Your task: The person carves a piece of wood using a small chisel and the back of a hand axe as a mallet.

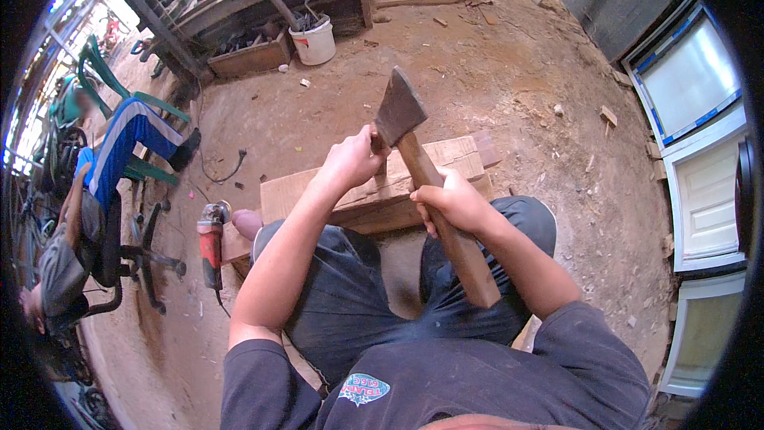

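A hatchet (401, 108) with a dark metal head and a thick wooden handle stands out across the middle of the view. My right hand (454, 203) is closed round the handle, whose butt end reaches over my lap. My left hand (354, 161) is closed just beside and below the hatchet head. Its fingers grip a narrow brownish piece, mostly hidden, above the wood. Under both hands lies a thick, light wooden block (294, 193), in front of my knees, with a cracked, rough face.
A red angle grinder (211, 243) with a cord lies left of the block. Further left, a person (131, 147) sits by a green chair. A white bucket (313, 41) of tools and a wooden box (251, 56) stand under the back bench. White framed panels (708, 191) line the right side.
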The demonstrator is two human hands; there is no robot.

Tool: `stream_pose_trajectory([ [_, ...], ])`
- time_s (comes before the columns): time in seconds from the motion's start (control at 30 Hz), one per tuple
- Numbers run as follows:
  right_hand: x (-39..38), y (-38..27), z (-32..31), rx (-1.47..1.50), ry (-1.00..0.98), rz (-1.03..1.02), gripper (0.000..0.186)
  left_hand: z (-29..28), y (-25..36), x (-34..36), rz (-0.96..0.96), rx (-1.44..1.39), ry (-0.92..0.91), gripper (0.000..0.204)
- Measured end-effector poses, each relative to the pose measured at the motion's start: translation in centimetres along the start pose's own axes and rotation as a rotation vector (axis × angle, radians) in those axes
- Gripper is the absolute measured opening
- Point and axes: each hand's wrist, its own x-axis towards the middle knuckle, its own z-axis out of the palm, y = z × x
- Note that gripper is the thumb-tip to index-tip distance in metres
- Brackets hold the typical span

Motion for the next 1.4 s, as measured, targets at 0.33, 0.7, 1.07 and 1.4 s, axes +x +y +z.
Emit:
stream_pose_trajectory([
  [0.33,-0.2,0.4,-0.1,0.007,-0.004,-0.085,0.027,-0.1,0.0,0.1,-0.055,0.051,-0.071,0.048],
  [0.7,-0.1,-0.3,0.6,-0.118,0.058,-0.151,0.026,-0.7,0.6,-0.6,-0.049,0.076,-0.092,0.052],
  [1.07,-0.1,0.7,0.3,-0.017,0.054,-0.131,0.026,-0.5,0.7,-0.6,-0.006,0.017,0.008,0.045],
  [1.4,-0.2,-0.3,0.6,-0.183,0.113,-0.172,0.029,-0.4,0.3,-0.2,-0.024,-0.036,-0.019,0.048],
])
